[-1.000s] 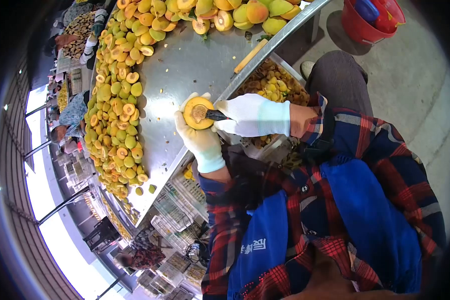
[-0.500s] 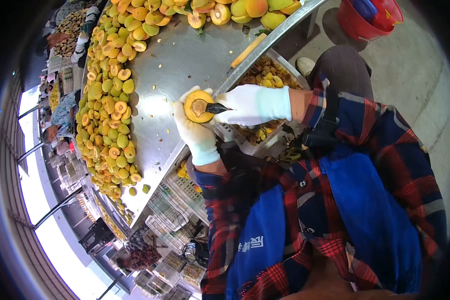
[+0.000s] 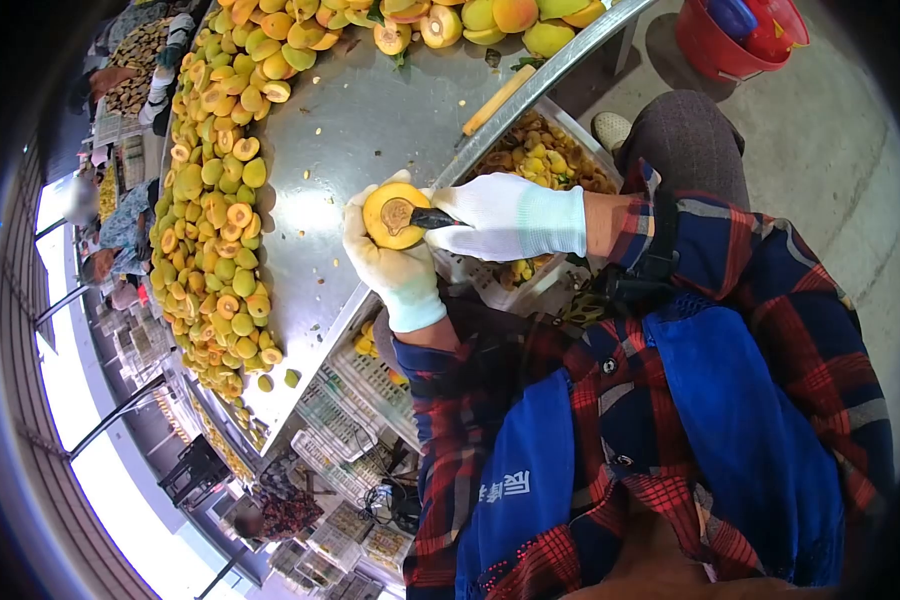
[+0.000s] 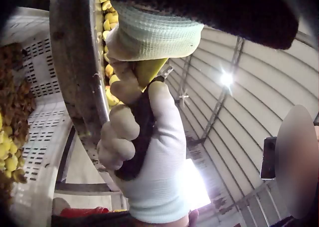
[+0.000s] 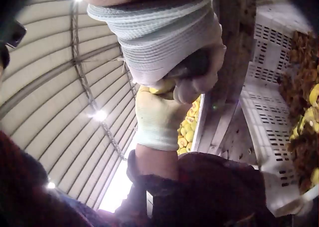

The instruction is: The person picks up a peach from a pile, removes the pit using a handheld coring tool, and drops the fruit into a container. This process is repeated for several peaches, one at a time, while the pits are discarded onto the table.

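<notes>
In the head view, my gloved left hand (image 3: 395,275) cradles a yellow peach half (image 3: 372,216), its cut face up and the brown pit (image 3: 397,214) showing in the middle. My gloved right hand (image 3: 510,215) grips a black-handled tool (image 3: 433,218), its front end right at the edge of the pit. Seen from below in the left wrist view, the fingers of the right hand wrap round the thick black handle (image 4: 139,149). The tool's working tip is hidden. In the right wrist view, the left hand (image 5: 158,117) sits just beyond the right.
Halved peaches (image 3: 220,220) are heaped along the far side of the metal table (image 3: 340,130). A yellow stick (image 3: 497,101) lies by its edge. Beneath stands a white perforated crate (image 5: 269,57) with brown and yellow scraps. A red bucket (image 3: 720,45) is on the floor.
The head view has shifted a little, moving the heap leftward. Both hands stay together at the peach half, which has tilted slightly, with the tool still at the pit.
</notes>
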Motion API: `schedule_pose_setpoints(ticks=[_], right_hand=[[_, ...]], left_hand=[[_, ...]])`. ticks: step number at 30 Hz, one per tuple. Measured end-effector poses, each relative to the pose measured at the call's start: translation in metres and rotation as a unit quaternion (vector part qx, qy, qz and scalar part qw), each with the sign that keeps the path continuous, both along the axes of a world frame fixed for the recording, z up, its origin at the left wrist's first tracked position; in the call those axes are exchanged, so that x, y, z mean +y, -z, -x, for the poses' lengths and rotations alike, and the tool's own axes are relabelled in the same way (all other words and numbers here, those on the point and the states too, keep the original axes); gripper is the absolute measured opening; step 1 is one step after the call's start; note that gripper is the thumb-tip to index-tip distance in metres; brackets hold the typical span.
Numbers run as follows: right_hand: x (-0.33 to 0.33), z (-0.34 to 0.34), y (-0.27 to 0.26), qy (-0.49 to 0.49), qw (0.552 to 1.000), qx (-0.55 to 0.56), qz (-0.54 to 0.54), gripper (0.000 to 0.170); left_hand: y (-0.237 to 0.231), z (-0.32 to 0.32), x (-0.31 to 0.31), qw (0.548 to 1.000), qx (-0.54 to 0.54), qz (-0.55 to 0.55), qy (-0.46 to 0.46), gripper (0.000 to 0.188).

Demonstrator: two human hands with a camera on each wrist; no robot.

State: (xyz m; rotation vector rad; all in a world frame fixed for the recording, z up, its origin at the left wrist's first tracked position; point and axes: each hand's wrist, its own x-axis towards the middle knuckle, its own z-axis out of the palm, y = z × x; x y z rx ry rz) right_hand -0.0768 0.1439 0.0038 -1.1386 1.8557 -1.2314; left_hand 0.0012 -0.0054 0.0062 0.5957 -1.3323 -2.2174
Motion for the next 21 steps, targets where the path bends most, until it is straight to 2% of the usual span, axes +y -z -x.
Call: schedule_pose_setpoints(ticks=[6, 8, 9, 10, 11, 12, 14, 16, 18, 19, 21], right_hand=[[-0.001, 0.000, 0.008, -0.018, 0.998, 0.049, -0.029, 0.040], [-0.005, -0.001, 0.011, -0.042, 0.997, 0.068, -0.015, 0.040], [-0.004, -0.004, 0.008, -0.043, 0.997, 0.066, -0.016, 0.040], [-0.003, -0.005, 0.003, -0.055, 0.990, -0.127, -0.039, 0.040], [-0.002, -0.006, -0.002, -0.063, 0.945, -0.314, -0.061, 0.041], [-0.003, -0.005, 0.000, -0.063, 0.945, -0.315, -0.061, 0.041], [-0.003, -0.003, 0.007, -0.124, 0.898, -0.420, -0.046, 0.044], [-0.001, -0.004, 0.005, -0.124, 0.886, -0.444, -0.041, 0.043], [0.003, -0.002, 0.003, -0.193, 0.747, -0.636, 0.020, 0.043], [0.007, 0.000, 0.000, -0.195, 0.708, -0.679, 0.007, 0.043], [0.007, -0.002, 0.002, -0.204, 0.701, -0.684, 0.017, 0.043]], left_hand=[[0.006, -0.003, 0.002, 1.000, -0.007, 0.022, -0.012, 0.032], [0.004, -0.001, 0.010, 0.995, -0.010, 0.094, -0.033, 0.030], [0.004, -0.002, 0.011, 0.995, -0.012, 0.093, -0.034, 0.030], [0.005, 0.000, 0.012, 0.991, -0.045, 0.113, -0.063, 0.029], [0.003, 0.003, 0.013, 0.984, -0.077, 0.132, -0.091, 0.028], [0.000, 0.004, 0.015, 0.984, -0.077, 0.132, -0.090, 0.028], [-0.006, 0.005, 0.020, 0.956, -0.115, 0.249, -0.103, 0.027], [-0.005, 0.005, 0.021, 0.954, -0.101, 0.257, -0.116, 0.027], [-0.008, 0.004, 0.021, 0.952, -0.085, 0.266, -0.128, 0.027], [-0.010, 0.003, 0.021, 0.950, -0.067, 0.286, -0.107, 0.027], [-0.012, 0.000, 0.018, 0.947, -0.044, 0.303, -0.095, 0.028]])
